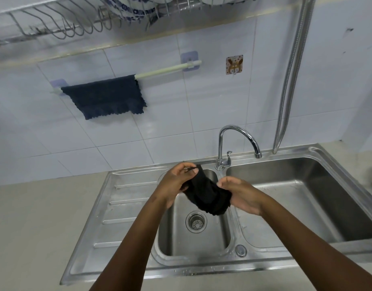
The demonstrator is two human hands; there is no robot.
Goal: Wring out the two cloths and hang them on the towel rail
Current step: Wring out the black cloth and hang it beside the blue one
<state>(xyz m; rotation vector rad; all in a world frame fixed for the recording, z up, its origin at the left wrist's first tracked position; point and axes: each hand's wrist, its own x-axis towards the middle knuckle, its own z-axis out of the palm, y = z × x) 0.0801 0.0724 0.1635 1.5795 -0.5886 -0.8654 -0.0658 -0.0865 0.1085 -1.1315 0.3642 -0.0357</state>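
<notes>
A dark blue cloth [105,95] hangs spread over the left half of the pale towel rail [166,70] on the tiled wall. A second, black cloth [206,196] is bunched between both hands above the small left sink basin [193,242]. My left hand [174,181] pinches its upper end between thumb and fingers. My right hand [239,194] grips its lower, thicker end. The right half of the rail is bare.
A chrome tap [237,143] stands behind the basins. The larger right basin [302,198] and the ribbed draining board [126,206] flank the small basin. A dish rack [75,22] with plates hangs overhead. A metal hose [292,76] runs down the wall at right.
</notes>
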